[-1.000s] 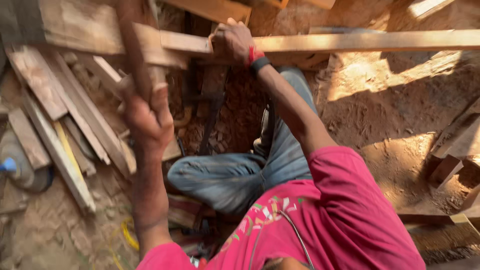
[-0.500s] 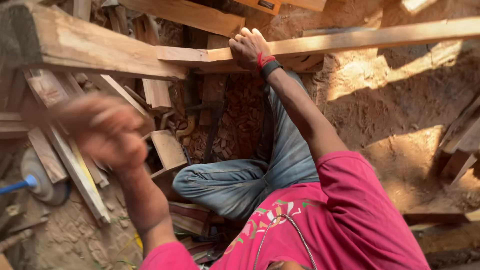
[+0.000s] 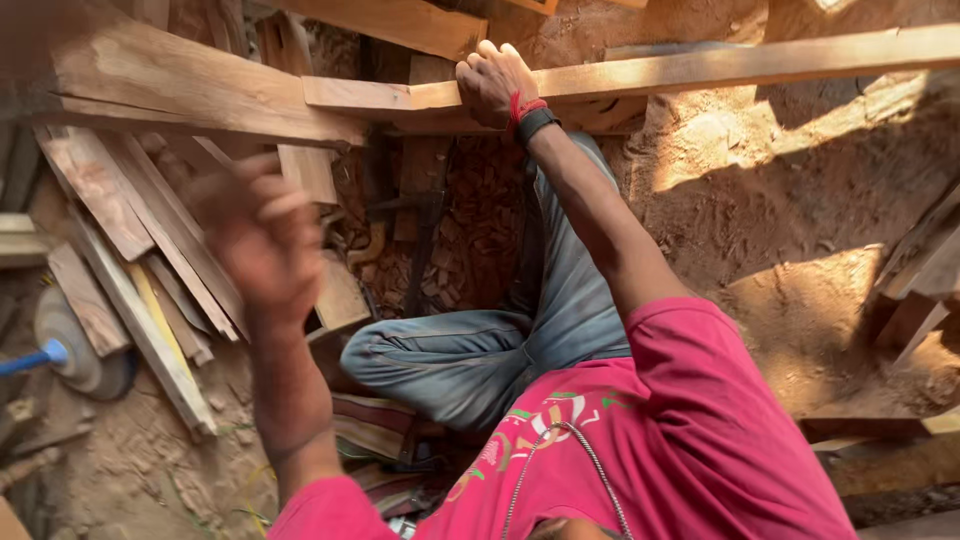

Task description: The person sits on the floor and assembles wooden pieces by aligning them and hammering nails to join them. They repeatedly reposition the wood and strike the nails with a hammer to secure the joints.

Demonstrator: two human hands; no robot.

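Observation:
My right hand (image 3: 493,80), with a red thread and a black band at the wrist, grips a long narrow wooden plank (image 3: 720,65) that runs across the top of the view. Its fingers curl over the plank's far edge. The plank's left end rests by a thick weathered beam (image 3: 170,85). My left hand (image 3: 258,240) is raised over the left side, blurred by motion, fingers spread and nothing visible in it. I sit on the ground in a pink shirt (image 3: 680,430) and blue jeans (image 3: 480,350), one leg folded under the plank.
Several loose wood offcuts and slats (image 3: 130,270) lie in a pile at the left. A blue-handled tool with a round disc (image 3: 60,355) lies at the far left. Wood chips (image 3: 470,230) cover the earth under the plank. More boards (image 3: 920,290) lean at the right.
A second ago my left hand held a dark stick upright. It swung down to the left and now is up again, fingers apart, without the stick. My right hand stayed on the plank.

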